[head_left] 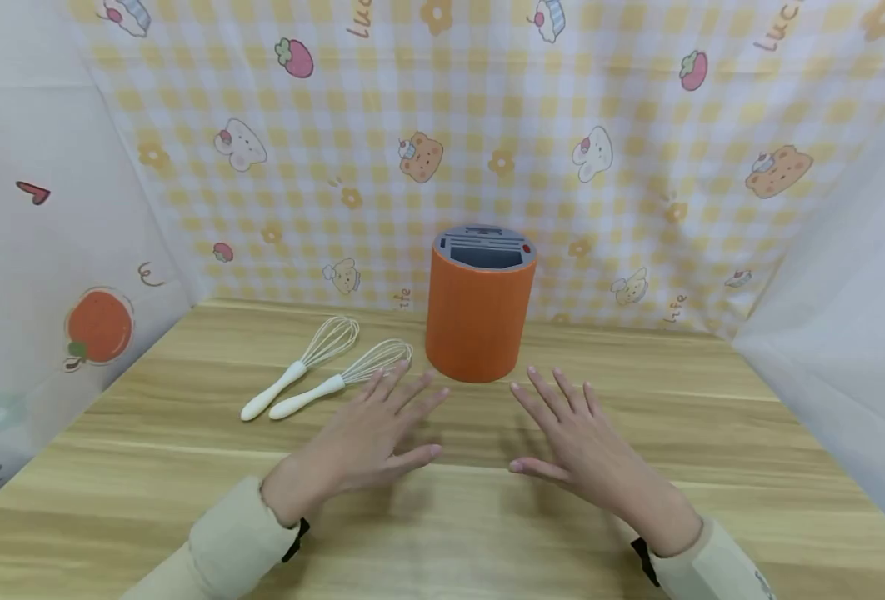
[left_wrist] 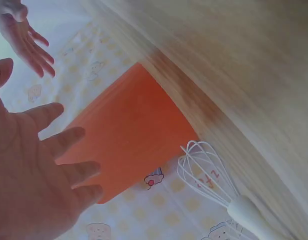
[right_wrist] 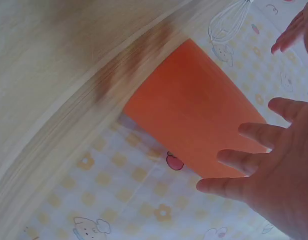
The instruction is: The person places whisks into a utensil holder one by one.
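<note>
Both hands hover palm down over the wooden table, fingers spread and holding nothing. In the head view the left hand (head_left: 371, 429) is nearest to two whisks with white handles; its fingertips overlap the wire end of the closer whisk (head_left: 322, 394). The other whisk (head_left: 281, 387) lies just beyond, at the left. My right hand (head_left: 588, 446) is in front and to the right of an orange utensil holder (head_left: 480, 321), apart from it. This oval holder stands upright, with a grey slotted top. The left wrist view shows the orange holder (left_wrist: 133, 135) beyond the spread left hand (left_wrist: 38, 160).
A light wood-grain table (head_left: 450, 533) spans the front. Behind the holder hangs a yellow checked cloth (head_left: 502, 108) with cartoon prints. White printed cloth (head_left: 30, 275) closes in the left side, and a plain pale cloth (head_left: 847, 292) the right.
</note>
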Action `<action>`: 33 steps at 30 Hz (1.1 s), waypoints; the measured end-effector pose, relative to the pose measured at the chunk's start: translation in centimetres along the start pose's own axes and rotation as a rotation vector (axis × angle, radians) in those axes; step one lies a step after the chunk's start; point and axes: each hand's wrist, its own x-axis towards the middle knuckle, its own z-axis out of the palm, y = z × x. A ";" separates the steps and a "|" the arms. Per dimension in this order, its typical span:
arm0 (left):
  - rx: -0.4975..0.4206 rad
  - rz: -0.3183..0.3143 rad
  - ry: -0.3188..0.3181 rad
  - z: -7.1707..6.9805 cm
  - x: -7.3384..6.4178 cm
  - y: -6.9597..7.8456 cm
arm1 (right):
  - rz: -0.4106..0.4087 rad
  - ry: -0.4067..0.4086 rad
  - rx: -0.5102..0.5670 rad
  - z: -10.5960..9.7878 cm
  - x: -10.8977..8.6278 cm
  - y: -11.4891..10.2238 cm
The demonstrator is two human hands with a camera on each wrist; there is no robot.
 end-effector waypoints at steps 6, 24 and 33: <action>-0.124 0.051 0.114 -0.3 1.6 -0.7 | -0.027 0.142 0.154 0.1 1.1 1.4; -0.810 -0.373 0.339 -5.4 12.9 -3.9 | 0.455 0.175 0.898 -2.7 10.8 6.2; -0.966 -0.546 0.292 -5.2 17.7 -5.5 | 0.667 0.157 1.152 -3.5 15.6 7.5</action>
